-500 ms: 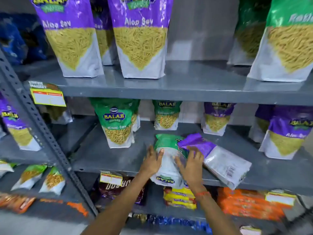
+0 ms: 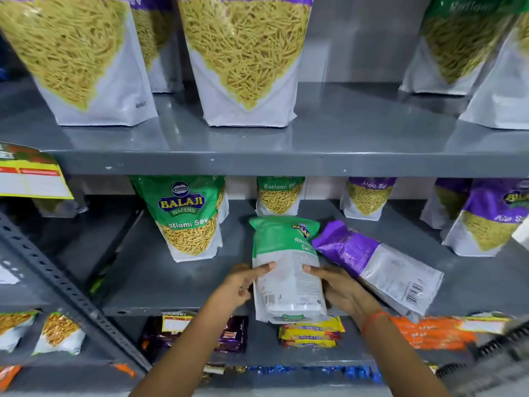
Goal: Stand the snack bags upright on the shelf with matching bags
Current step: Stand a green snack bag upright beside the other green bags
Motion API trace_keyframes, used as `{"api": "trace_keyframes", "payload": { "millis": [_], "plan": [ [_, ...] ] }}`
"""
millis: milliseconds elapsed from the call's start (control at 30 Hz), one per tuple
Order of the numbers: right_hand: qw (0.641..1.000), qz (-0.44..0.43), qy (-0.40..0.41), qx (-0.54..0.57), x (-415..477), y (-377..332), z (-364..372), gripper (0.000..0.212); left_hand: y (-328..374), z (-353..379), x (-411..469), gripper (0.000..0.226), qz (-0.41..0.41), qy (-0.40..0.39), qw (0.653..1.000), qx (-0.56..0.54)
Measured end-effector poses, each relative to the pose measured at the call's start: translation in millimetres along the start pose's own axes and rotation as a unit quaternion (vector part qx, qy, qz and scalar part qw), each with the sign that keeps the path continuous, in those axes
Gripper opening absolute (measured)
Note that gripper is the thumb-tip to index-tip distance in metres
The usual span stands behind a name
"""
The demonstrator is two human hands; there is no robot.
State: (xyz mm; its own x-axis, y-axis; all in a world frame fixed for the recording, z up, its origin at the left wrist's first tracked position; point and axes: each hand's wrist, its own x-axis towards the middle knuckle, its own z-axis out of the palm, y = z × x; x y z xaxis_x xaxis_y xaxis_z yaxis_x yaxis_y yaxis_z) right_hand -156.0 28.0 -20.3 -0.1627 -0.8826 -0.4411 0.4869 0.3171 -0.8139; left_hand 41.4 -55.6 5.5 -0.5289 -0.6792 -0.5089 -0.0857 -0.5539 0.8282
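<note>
Two hands (image 2: 289, 290) gripping one green bag (image 2: 286, 262), one purple bag (image 2: 378, 265) flat

The tops of the big bags (image 2: 243, 58) on the upper shelf (image 2: 286, 164) are cut off by the picture's top edge. The price tag (image 2: 31, 179) print is blurred. The right palm (image 2: 340, 290) is hidden behind the green bag (image 2: 286, 270).

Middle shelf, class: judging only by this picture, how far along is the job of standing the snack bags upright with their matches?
Done: green Ratlami Sev bags and purple Aloo Sev bags already stand upright. In hand: the left hand and right hand hold a green bag, its back facing up, not yet standing. Left: that bag, then the purple bag lying flat beside it.
</note>
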Motion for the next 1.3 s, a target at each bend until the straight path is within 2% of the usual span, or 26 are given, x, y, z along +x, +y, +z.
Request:
{"api": "trace_keyframes", "payload": {
  "millis": [67, 133, 233, 267, 367, 433, 500, 600, 633, 700, 767, 867, 933, 1033, 1133, 1233, 1300],
  "plan": [
    [0.999, -0.042, -0.029, 0.008, 8.4, -11.6, 6.1, 0.025, 12.2, -7.7, -3.3, 0.023, 0.022, 0.006, 0.999, -0.034],
    [0.995, -0.099, -0.029, -0.010, 19.1, -30.9, 12.8, 0.027, 30.8, -10.8, -1.5, 0.017, 0.073, 0.017, 0.994, -0.084],
    [0.983, -0.180, 0.001, -0.038, 36.7, -60.0, 21.2, 0.027, 57.3, -8.4, 13.5, 0.032, 0.111, 0.022, 0.979, -0.172],
    [0.979, -0.200, 0.014, -0.043, 42.4, -66.5, 23.9, 0.028, 62.8, -7.2, 20.3, 0.030, 0.121, 0.028, 0.974, -0.189],
    [0.967, -0.230, 0.065, -0.084, 59.9, -66.5, 21.1, 0.026, 61.7, -9.0, 42.1, 0.038, 0.148, 0.069, 0.967, -0.196],
    [0.959, -0.244, 0.098, -0.104, 65.9, -58.2, 13.5, 0.026, 55.6, -9.3, 49.1, 0.041, 0.170, 0.103, 0.962, -0.185],
    [0.954, -0.251, 0.119, -0.113, 68.2, -52.5, 7.9, 0.025, 51.2, -5.7, 52.5, 0.036, 0.213, 0.187, 0.950, -0.129],
    [0.942, -0.274, 0.142, -0.130, 65.6, -48.5, 10.9, 0.017, 36.5, 7.4, 47.2, 0.019, 0.295, 0.362, 0.884, 0.020],
    [0.935, -0.292, 0.154, -0.132, 62.7, -44.4, 14.0, 0.017, 25.4, 16.4, 42.7, 0.017, 0.322, 0.374, 0.867, 0.069],
    [0.919, -0.329, 0.179, -0.123, 54.5, -30.1, 20.7, 0.014, 0.8, 41.7, 31.3, 0.017, 0.372, 0.316, 0.859, 0.154],
    [0.913, -0.343, 0.201, -0.091, 46.0, -9.3, 26.3, 0.013, -13.2, 66.7, 27.7, 0.020, 0.381, 0.272, 0.862, 0.196],
    [0.921, -0.329, 0.207, -0.021, 38.4, 16.4, 37.3, 0.025, -12.1, 85.7, 24.5, 0.043, 0.370, 0.267, 0.873, 0.172],
    [0.929, -0.320, 0.185, -0.014, 40.5, 25.5, 50.0, 0.034, -6.1, 83.7, 25.9, 0.051, 0.357, 0.254, 0.885, 0.157],
    [0.932, -0.324, 0.154, -0.045, 43.4, 29.2, 66.7, 0.039, 7.8, 70.0, 31.4, 0.035, 0.336, 0.267, 0.885, 0.183],
    [0.900, -0.367, 0.217, -0.086, 41.9, 21.3, 58.4, 0.041, 24.0, 49.8, 41.9, 0.026, 0.318, 0.309, 0.872, 0.205],
    [0.865, -0.379, 0.278, -0.177, 47.7, -6.7, 36.1, 0.048, 33.9, 25.4, 53.3, 0.024, 0.318, 0.264, 0.881, 0.230],
    [0.884, -0.335, 0.230, -0.233, 59.9, -29.0, 25.3, 0.064, 41.3, 12.0, 60.5, 0.023, 0.318, 0.201, 0.899, 0.223]
  ]
}}
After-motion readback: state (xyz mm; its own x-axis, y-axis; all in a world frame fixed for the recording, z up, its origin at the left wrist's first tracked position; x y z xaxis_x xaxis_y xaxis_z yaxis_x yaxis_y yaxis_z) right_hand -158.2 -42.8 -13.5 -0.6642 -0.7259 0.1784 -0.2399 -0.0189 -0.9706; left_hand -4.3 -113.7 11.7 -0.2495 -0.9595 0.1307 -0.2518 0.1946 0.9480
